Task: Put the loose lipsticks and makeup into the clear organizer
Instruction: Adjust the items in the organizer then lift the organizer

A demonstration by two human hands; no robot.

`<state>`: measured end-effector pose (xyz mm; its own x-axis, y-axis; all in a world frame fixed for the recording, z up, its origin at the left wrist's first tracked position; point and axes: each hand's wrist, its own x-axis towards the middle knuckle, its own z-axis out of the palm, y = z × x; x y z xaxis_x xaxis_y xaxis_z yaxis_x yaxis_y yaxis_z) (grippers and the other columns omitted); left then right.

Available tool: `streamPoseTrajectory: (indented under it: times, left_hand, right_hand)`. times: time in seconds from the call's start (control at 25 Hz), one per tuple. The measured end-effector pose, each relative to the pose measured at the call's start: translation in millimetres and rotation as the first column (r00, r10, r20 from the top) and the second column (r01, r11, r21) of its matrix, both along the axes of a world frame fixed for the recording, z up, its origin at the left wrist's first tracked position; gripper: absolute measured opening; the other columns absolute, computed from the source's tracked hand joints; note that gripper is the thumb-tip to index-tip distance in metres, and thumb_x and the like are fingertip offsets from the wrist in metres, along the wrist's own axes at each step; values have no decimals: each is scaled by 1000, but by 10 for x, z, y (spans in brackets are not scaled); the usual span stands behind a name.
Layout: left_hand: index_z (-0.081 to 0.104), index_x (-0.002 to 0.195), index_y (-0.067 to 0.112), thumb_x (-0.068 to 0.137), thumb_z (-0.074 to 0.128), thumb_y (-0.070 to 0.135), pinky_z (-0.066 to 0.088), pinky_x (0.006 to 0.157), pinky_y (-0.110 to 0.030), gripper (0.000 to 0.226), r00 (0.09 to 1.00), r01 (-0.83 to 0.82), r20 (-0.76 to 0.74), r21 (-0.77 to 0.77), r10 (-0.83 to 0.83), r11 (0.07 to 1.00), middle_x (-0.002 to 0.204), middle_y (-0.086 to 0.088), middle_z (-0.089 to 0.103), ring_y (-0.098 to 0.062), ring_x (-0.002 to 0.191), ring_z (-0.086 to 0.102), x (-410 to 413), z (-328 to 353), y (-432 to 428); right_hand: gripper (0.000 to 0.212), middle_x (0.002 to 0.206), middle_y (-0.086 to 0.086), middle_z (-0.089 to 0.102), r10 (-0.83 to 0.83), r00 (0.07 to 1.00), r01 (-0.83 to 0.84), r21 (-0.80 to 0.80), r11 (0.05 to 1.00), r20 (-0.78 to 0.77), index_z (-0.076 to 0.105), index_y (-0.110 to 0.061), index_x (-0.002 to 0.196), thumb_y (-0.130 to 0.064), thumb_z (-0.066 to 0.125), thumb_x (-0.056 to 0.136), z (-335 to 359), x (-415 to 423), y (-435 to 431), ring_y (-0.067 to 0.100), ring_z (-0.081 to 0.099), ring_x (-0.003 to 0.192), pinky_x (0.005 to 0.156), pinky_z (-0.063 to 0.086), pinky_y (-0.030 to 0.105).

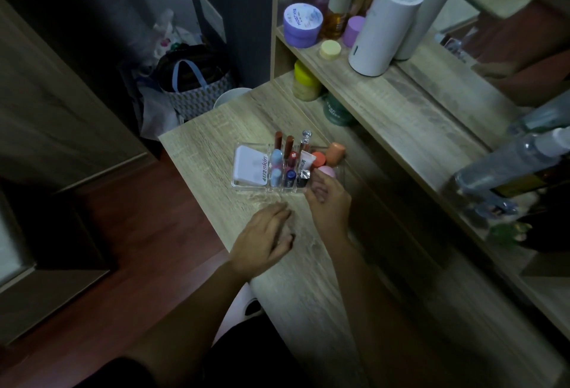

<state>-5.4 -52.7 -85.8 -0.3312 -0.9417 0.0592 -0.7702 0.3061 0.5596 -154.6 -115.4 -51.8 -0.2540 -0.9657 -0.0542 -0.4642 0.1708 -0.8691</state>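
The clear organizer (239, 184) stands on the wooden desk (222, 128). A white compact (249, 165) fills its left section. Several lipsticks stand upright in the middle slots, among them a dark blue one (290, 178) and a silver-topped one (304, 175). Orange and peach items (335, 152) sit in the right section. My right hand (327, 199) is at the organizer's front right corner, fingers touching a pink rounded item (327, 171). Whether it grips that item I cannot tell. My left hand (262, 239) rests flat on the desk in front of the organizer, holding nothing.
A shelf above the desk carries a white cylinder (385, 27), purple jars (302, 25) and bottles. Yellow (305, 82) and green (337, 110) jars stand under it. Clear spray bottles (509, 165) lie at the right. A patterned bag (197, 85) sits on the floor left of the desk.
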Motion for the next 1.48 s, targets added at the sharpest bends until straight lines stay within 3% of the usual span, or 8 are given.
streamPoseTrajectory:
  times: [0.16,0.28,0.64,0.76,0.88,1.24,1.4,1.48]
  left_hand:
    - [53,117,5,81,60,40,33,94,-22,50,809,-519,-294,54,510,853,114,-16,55,-29,108,50,149,149,-45]
    - [43,126,3,70,76,42,40,103,-34,75,730,-584,-273,227,626,780,123,-18,54,-30,116,49,340,198,-313]
    - [44,130,21,58,88,38,50,96,-44,87,891,-293,-266,283,368,913,119,3,66,-18,110,62,629,209,-833]
    - [47,130,20,58,84,43,49,95,-47,84,905,-283,-245,259,347,923,118,2,66,-20,107,62,655,187,-864]
    - [47,131,18,59,81,44,47,96,-49,83,903,-304,-235,241,359,922,119,-2,66,-25,107,60,650,169,-855]
    - [42,137,21,61,80,42,51,93,-46,88,949,-149,-242,228,204,962,121,-3,66,-24,107,61,533,338,-756]
    - [39,140,22,62,86,32,48,85,-12,92,952,-9,-298,213,74,977,114,6,64,-12,100,61,297,463,-667]
    - [39,140,22,61,84,34,49,86,-17,91,957,69,-291,231,1,970,117,1,64,-14,103,60,133,501,-614]
  right_hand:
    - [45,118,8,59,-189,974,196,45,980,-128,58,-12,117,-6,73,75,-59,-120,147,21,59,105,73,34,6]
    - [70,131,12,53,-209,972,225,188,956,-104,44,-11,133,-17,79,72,-166,-289,224,28,52,119,89,38,25]
    - [105,136,-5,53,184,967,-219,208,953,177,14,-29,149,-7,80,70,-148,-479,-146,15,53,122,103,44,38]
    - [88,137,1,56,186,937,-244,177,953,295,23,-24,148,0,71,79,-167,-473,-183,16,54,124,104,46,34]
    - [67,121,-13,66,121,923,-201,188,961,366,38,-33,140,-4,64,86,-178,-460,-153,1,61,112,90,52,14]
    - [68,118,8,69,-75,993,59,162,985,90,57,-13,125,-11,86,63,-19,-506,347,22,63,110,88,46,24]
    - [78,121,7,68,-157,984,141,165,976,89,51,-15,133,-14,85,64,105,-696,715,21,63,112,97,50,34]
    - [80,119,3,69,-229,971,214,168,962,75,49,-21,136,-17,84,64,152,-818,972,17,65,110,97,51,31]
